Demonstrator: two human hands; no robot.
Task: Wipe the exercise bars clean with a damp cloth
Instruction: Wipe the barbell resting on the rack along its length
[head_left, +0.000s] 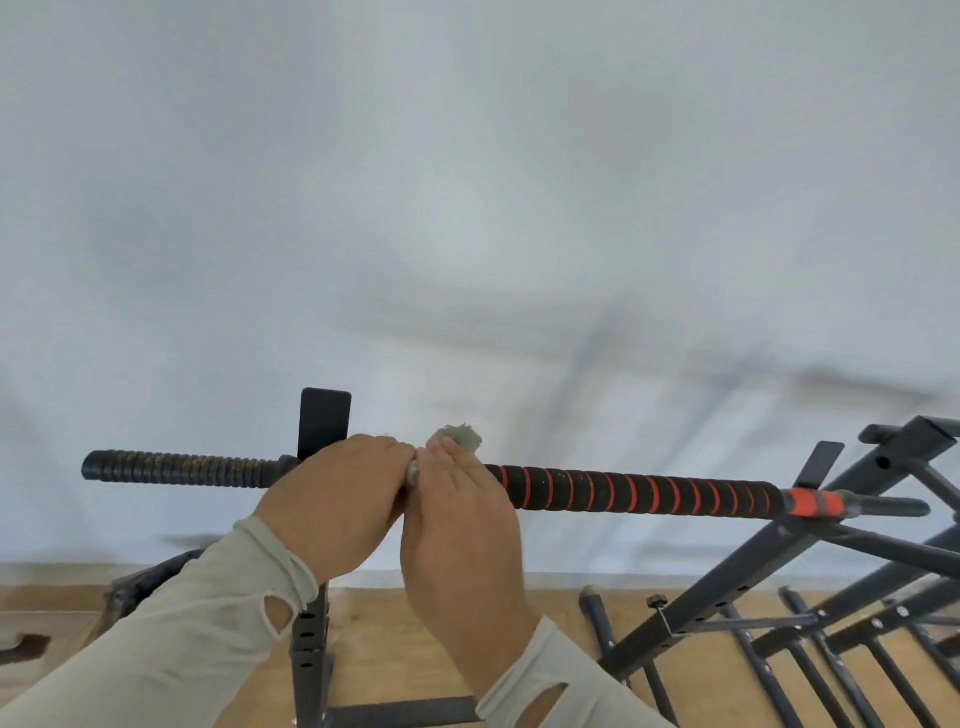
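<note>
Hands, two of them, sit side by side and touching at the middle of one long exercise bar (639, 493) that runs level across the view from 9 o'clock to 3 o'clock. The left hand (332, 499) curls over the bar from above, gripping it just right of the black upright bracket (324, 422). The right hand (457, 525) wraps round the bar too, pressing one pale green cloth (460, 435) against it; a tuft of the cloth pokes up behind the fingers toward 12 o'clock and a small edge shows between the two hands. Whether the cloth goes fully round the bar cannot be told.

Right of the hands the bar carries black foam wound with red stripes, then one orange collar (813, 503) and a threaded end toward 3 o'clock. Left of the hands, a ribbed dark grip (176, 468) reaches toward 9 o'clock.

The bar rests on a black metal rack (737, 566): one post (309, 654) drops toward 6 o'clock under the left hand, and slanted frames with several loose tubes fill the 4 o'clock corner. Both sleeves (171, 639) are light grey with thumb holes. Wooden floor (415, 634) lies below, a pale wall (467, 208) behind.
</note>
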